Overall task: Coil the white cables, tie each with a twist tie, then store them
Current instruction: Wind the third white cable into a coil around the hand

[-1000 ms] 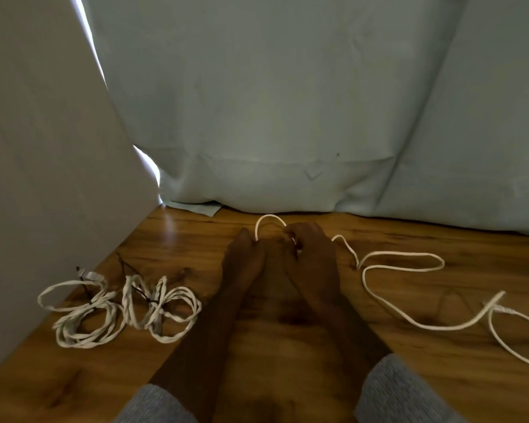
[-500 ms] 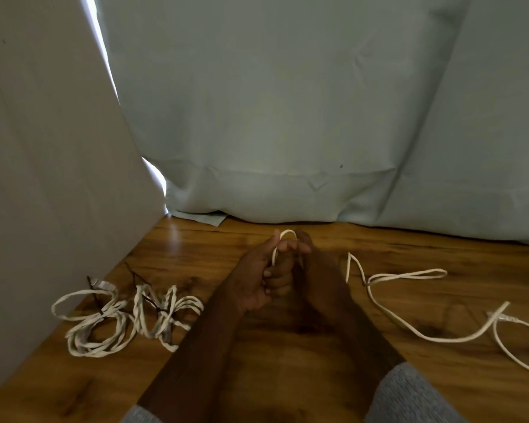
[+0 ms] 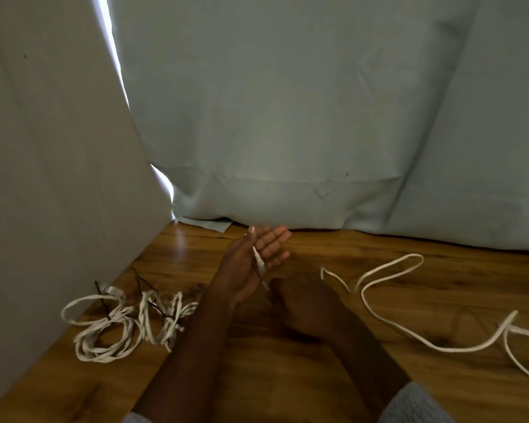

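Since half a second ago the left hand (image 3: 252, 264) has unfolded: its fingers, then curled over a small loop of the white cable (image 3: 388, 306), now lie straight with the palm up, and the cable's plug end (image 3: 259, 264) lies across the palm, apparently laid there as the start of a coil. The right hand (image 3: 303, 306) sits just below and right of it, back to the camera; the cable seems to pass under it, but its fingers face away, so whether it pinches the cable I cannot tell. From there the cable snakes loose across the bench (image 3: 287, 386) toward the right of the frame, where its far end is cut off by the edge. At lower left lie the coiled cables (image 3: 126, 325), bundled, with dark twist ties (image 3: 156, 306) poking out, set aside near the white panel (image 3: 49, 178). How many bundles there are is hard to make out. A pale curtain (image 3: 318, 117) fills the upper frame.
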Tool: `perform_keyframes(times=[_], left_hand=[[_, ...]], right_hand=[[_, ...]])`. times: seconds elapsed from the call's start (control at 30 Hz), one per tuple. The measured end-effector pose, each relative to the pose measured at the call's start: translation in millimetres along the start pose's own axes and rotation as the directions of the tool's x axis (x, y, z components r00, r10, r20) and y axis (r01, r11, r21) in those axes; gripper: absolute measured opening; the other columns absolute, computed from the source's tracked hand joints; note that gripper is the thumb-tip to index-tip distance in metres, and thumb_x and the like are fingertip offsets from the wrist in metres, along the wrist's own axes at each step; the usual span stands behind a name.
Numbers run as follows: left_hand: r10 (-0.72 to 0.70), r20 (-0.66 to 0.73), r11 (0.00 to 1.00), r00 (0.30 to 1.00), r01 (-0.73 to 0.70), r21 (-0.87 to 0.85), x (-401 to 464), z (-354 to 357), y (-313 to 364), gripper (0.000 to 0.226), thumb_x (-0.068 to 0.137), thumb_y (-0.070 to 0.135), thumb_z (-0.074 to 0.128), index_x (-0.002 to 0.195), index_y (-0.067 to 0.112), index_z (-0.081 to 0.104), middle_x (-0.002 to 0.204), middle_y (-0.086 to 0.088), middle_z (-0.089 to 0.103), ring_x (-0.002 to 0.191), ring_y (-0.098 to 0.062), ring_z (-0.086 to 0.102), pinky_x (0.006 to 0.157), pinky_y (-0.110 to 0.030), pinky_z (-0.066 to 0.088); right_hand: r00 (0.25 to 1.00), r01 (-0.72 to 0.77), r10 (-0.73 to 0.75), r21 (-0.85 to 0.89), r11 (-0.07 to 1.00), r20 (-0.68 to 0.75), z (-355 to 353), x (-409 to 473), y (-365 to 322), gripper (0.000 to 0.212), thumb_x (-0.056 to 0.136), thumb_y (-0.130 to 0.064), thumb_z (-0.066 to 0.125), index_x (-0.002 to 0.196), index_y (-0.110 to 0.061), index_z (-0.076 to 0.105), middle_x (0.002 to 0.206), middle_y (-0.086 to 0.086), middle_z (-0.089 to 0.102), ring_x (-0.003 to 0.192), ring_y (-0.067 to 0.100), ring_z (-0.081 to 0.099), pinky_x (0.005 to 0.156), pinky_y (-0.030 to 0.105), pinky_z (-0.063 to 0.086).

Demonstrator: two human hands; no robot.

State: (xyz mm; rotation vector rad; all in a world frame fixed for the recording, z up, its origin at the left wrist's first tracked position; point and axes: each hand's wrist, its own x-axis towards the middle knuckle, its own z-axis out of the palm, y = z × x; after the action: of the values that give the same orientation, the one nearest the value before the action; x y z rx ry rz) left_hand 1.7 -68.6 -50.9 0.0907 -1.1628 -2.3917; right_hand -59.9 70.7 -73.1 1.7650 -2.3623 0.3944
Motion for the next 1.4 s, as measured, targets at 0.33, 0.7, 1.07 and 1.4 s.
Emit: perform_keyframes(times=[0.33,0.7,1.07,1.4], left_hand=[[0.035,-0.047,0.901,0.998,-0.011,0.435,3,5,-17,0.026,0.105,0.028,0.040,0.115,0.009,0.055,0.096,-0.019,0.075,0.088,-0.030,0.074,0.072,-0.036,0.061],[-0.405,0.023,0.583,0.914,0.239,0.777,-11,-4,-10,0.062,0.102,0.056,0.029,0.069,0.015,0.061,0.048,-0.003,0.036,0.038,-0.012,0.025,0.042,-0.025,0.018],[-0.600,0.204,0.677,0.773,0.355,0.645,-15,-4,-5,0.068,0.093,0.068,0.030,0.076,0.007,0.058,0.045,0.004,0.030,0.037,-0.007,0.021,0.047,-0.030,0.013],[-0.502,0.346,0.856,0.793,0.398,0.331,-13,-16,-4,0.044,0.097,0.046,0.042,0.073,0.011,0.055,0.042,0.008,0.032,0.035,-0.005,0.024,0.042,-0.023,0.018]], right_hand=[[0.997,0.073,-0.076,0.130,0.989,0.018,-10,-2,12,0.019,0.088,-0.031,0.059,0.102,-0.025,0.070,0.107,-0.004,0.069,0.098,0.017,0.064,0.070,0.025,0.041],[0.953,0.115,0.032,0.458,0.882,-0.302,-20,-5,40,0.008,0.090,-0.032,0.073,0.094,-0.025,0.073,0.087,-0.020,0.071,0.084,-0.003,0.066,0.073,0.018,0.049],[0.953,0.164,0.029,0.594,0.787,-0.302,-18,-4,40,0.018,0.100,-0.015,0.061,0.086,-0.024,0.069,0.076,-0.016,0.068,0.071,0.002,0.065,0.067,0.017,0.045],[0.920,0.148,0.132,0.638,0.756,-0.370,-9,-2,47,0.015,0.100,-0.018,0.060,0.094,-0.014,0.073,0.083,-0.008,0.071,0.078,0.007,0.067,0.070,0.019,0.048]])
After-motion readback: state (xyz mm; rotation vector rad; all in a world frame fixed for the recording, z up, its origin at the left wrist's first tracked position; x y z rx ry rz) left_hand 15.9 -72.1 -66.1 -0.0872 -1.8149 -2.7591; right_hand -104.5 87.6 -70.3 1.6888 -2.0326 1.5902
